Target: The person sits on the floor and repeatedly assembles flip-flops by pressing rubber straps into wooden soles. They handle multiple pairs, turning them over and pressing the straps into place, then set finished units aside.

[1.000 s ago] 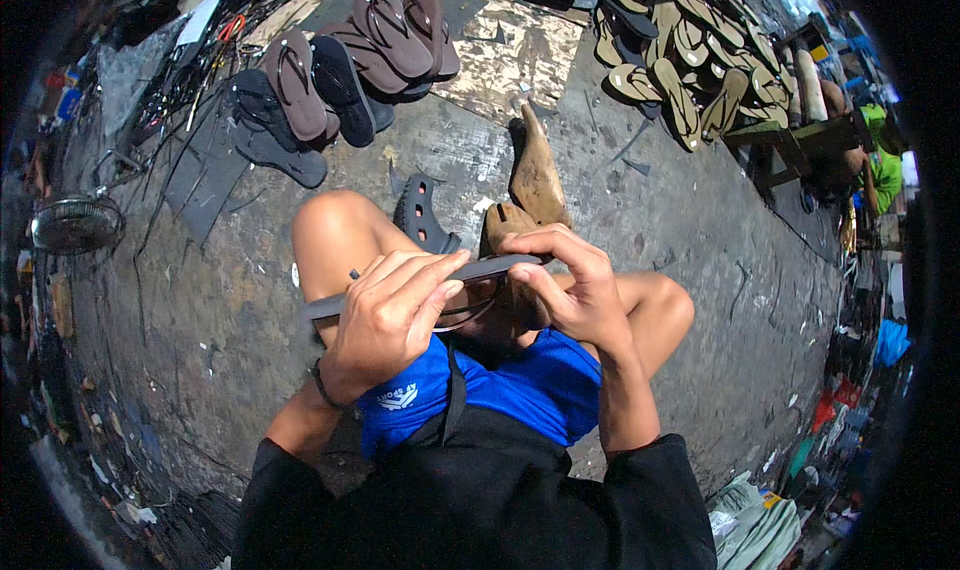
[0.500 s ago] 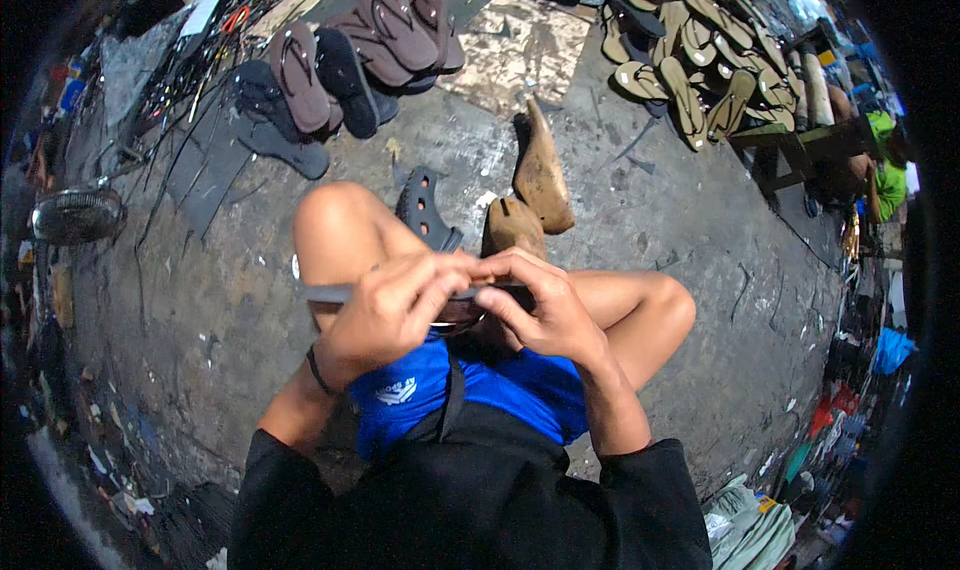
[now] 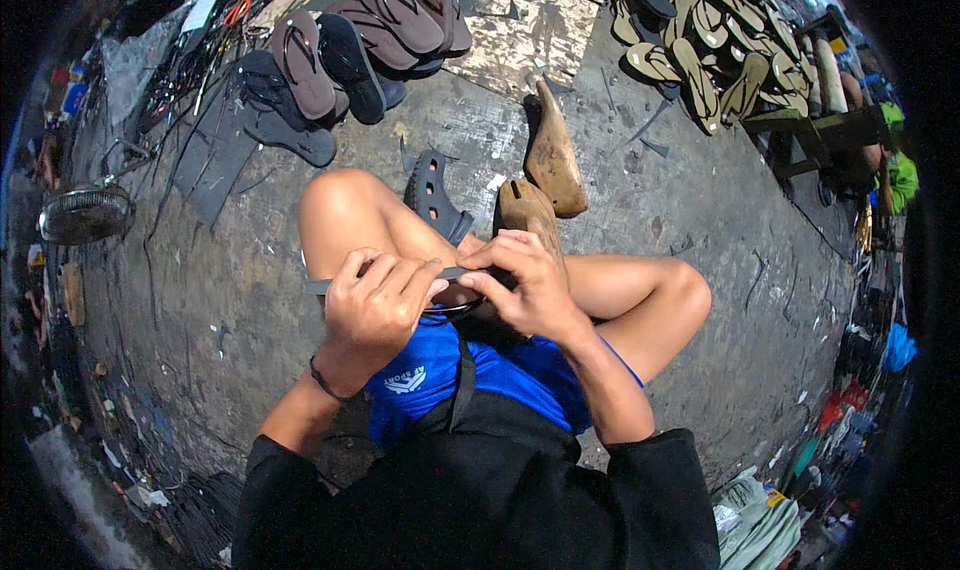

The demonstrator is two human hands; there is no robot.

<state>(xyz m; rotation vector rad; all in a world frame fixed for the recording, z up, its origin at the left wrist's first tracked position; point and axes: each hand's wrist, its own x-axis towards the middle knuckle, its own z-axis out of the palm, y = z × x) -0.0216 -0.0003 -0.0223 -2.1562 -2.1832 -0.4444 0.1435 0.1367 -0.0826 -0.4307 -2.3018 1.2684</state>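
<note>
Above my lap, my left hand (image 3: 375,305) and my right hand (image 3: 525,285) hold a dark flip-flop (image 3: 455,273), seen mostly edge-on. My left fingers wrap round its grey sole edge, which sticks out past them to the left. My right thumb and fingers pinch it farther to the right. A black strap loop shows below the sole; most of the flip-flop is hidden by my hands. Just beyond them, one wooden shoe last (image 3: 530,215) stands near my right hand, and a second wooden last (image 3: 556,165) lies behind it.
A dark clog with holes (image 3: 432,195) is beyond my hands. Brown and black flip-flops (image 3: 300,65) are piled at the far left, tan flip-flops (image 3: 695,75) at the far right. A round metal fan (image 3: 87,215) lies left, a wooden bench (image 3: 815,135) stands right. Dark scraps litter the floor.
My hands have shifted on the flip-flop, and it has turned more edge-on, with less of its brown face showing. The view has shifted slightly.
</note>
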